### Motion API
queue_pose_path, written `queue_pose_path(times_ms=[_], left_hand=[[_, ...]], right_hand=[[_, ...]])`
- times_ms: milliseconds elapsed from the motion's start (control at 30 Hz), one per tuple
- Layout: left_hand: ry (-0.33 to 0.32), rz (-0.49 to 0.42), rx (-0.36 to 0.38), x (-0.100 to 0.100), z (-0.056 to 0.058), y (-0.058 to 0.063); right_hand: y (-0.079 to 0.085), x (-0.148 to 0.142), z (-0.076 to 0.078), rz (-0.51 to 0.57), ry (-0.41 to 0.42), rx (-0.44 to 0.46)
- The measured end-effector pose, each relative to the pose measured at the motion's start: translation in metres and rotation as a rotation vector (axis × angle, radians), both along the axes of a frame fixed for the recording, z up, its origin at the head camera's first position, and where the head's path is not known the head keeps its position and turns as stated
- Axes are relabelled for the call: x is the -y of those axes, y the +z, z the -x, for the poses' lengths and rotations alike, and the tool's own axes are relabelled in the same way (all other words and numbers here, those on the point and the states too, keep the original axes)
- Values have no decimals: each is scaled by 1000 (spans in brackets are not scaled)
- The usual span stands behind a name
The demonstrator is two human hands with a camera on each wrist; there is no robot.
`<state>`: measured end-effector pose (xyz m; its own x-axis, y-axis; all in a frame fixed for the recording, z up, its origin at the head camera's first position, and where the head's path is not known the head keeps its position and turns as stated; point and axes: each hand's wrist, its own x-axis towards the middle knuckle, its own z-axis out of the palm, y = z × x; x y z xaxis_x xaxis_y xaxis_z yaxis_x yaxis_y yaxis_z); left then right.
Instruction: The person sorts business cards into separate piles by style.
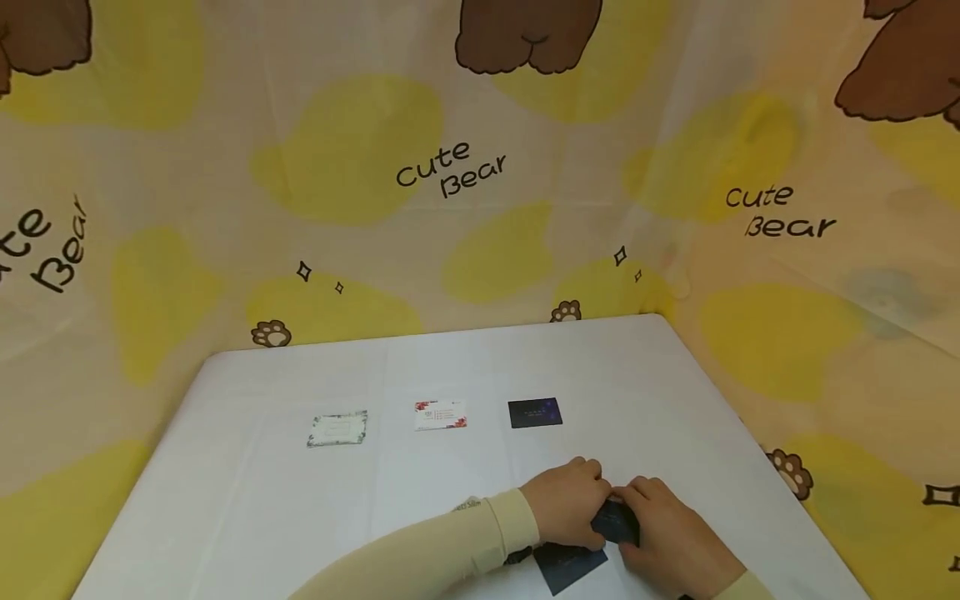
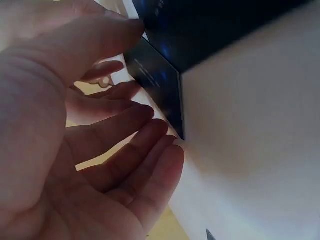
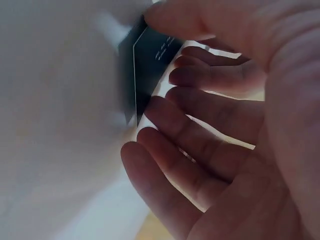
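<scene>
In the head view, my left hand [image 1: 564,507] and right hand [image 1: 671,537] meet near the front right of the table around a dark business card [image 1: 617,523]. Both hold that card tilted between thumb and fingers. Whether it is one card or a thin stack, I cannot tell. The right wrist view shows pale print on its face [image 3: 156,57], with the right thumb on its upper edge. Another dark business card [image 1: 570,570] lies on the table just below my left hand. In the left wrist view a large dark card [image 2: 215,30] appears close by, beyond the held card [image 2: 157,82].
Along the back of the white table [image 1: 247,492], three cards lie flat in a spaced row: a pale one with a leafy border [image 1: 337,429], a white one with red flowers [image 1: 440,414] and a dark one [image 1: 535,412]. A yellow-patterned bear cloth [image 1: 495,250] hangs behind.
</scene>
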<state>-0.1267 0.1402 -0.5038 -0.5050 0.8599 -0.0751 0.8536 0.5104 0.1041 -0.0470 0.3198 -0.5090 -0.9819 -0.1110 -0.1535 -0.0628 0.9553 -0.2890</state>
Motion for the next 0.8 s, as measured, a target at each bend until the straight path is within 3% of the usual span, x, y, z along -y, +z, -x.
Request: queue_pose_path(times_ms=[133,233,400,533,667,800], left_hand=[[36,-18,10,4,4,-3],[68,-50,-20,12,15,-4],[153,-119,-69,29,49,1],[298,-164,-56,46,81,3],[426,-176,-2,60,108,1],[462,-153,77,67,124,-2]], right_hand=[[-4,-2,7,4,74,-76],[-1,-1,19,27,89,-123],[7,5,57,64,109,-217],[6,19,100,83,166,-284],[2,36,138,80,160,-252],[-1,43,158,42,149,-193]])
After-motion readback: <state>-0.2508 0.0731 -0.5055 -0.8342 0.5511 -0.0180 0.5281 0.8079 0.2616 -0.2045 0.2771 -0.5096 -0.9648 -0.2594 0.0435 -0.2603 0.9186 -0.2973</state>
